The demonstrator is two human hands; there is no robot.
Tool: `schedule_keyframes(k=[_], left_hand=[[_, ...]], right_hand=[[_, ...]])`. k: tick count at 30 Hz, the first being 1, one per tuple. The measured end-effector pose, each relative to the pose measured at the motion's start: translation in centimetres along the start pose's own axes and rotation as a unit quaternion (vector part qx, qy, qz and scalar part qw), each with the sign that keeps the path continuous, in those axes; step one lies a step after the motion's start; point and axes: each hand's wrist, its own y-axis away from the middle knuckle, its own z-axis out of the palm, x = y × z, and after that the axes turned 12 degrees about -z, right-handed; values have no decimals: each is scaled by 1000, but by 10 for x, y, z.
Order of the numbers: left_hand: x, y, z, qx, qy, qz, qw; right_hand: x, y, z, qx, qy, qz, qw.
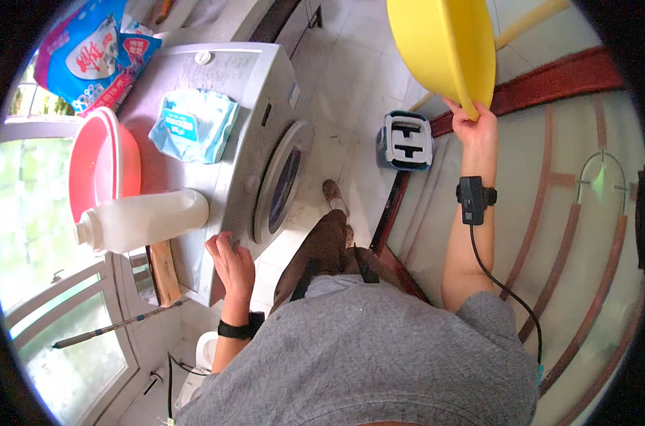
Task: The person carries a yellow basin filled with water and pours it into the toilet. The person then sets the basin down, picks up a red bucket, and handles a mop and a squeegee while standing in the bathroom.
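Observation:
My right hand (476,125) is raised at the upper right, its fingers closed on the lower rim of a yellow plastic basin (436,50). The basin is tipped on its side, and the top of it runs out of view. Down at the left, my left hand (233,264) is at the front edge of a grey washing machine (248,78). Its fingers are loosely bent and apart, with nothing seen in them. A white plastic bottle (152,219) stands on the machine near that hand. Whether the fingertips touch the machine's edge is hard to tell.
On the machine are a pink-red basin (127,167), a pale blue soft pack (194,128) and a blue-purple bag (81,57). A mop bucket (405,142) stands on the floor beside a dark red frame (549,86). A pole (116,325) leans at the lower left.

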Motion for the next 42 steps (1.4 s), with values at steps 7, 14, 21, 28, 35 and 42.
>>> schedule_keyframes(k=[7,14,21,28,35,42], left_hand=[[1,0,-9,-33,5,-36,999],[-1,-9,-20,-90,34,-48,994],[13,-26,-22,-231,231,-251,911],[72,-68,-27,-255,353,-377,817],[108,-120,-18,-160,391,-391,818],[204,-253,8,-91,302,-351,882]], right_hand=[[30,-57,32,-32,-18,33,999],[53,-106,82,30,-17,39,999],[75,-142,116,53,-54,-1,997],[89,-186,135,37,-130,72,988],[110,-279,137,92,-138,109,980],[120,-397,152,175,-47,36,983]])
